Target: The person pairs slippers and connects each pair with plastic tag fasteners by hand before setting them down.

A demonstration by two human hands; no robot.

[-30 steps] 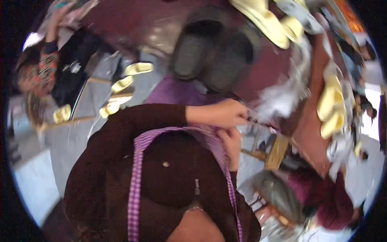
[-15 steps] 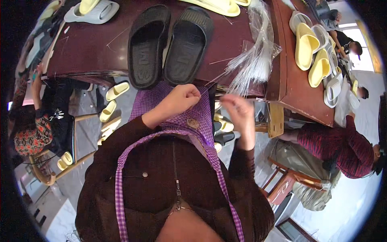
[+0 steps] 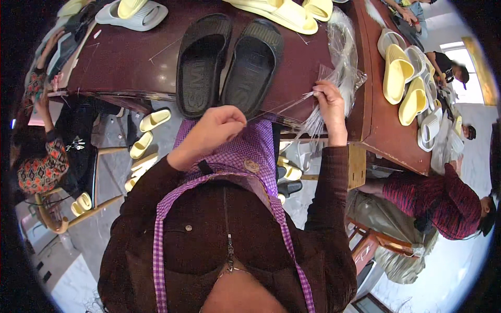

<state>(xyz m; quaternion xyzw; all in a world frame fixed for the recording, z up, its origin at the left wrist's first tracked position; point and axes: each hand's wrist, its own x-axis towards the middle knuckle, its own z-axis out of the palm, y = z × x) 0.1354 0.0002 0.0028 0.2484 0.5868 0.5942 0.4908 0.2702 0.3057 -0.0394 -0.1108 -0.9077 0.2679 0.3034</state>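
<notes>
Two black slide sandals, the left one (image 3: 201, 78) and the right one (image 3: 250, 78), lie side by side at the table's near edge, toes away from me. My left hand (image 3: 216, 130) is just below them with fingers curled closed; whatever they may hold is too small to make out. To the right, my right hand (image 3: 331, 109) pinches thin clear plastic strands at the bundle of strands (image 3: 315, 122). The bundle spills from a clear plastic bag (image 3: 342, 47) on the table. Some strands stretch from the right fingertips toward my left hand.
The dark red table (image 3: 128, 62) bears a grey slide (image 3: 148, 15) and yellow slides (image 3: 289, 18) at its far side. A side table (image 3: 376, 120) holds yellow and grey slides. Other people sit left and right; a wooden chair (image 3: 60, 224) and more slides (image 3: 155, 120) are below.
My right hand has moved up and right onto the strand bundle and now pinches strands. My left hand has shifted slightly left and down. The whole view has shifted a little.
</notes>
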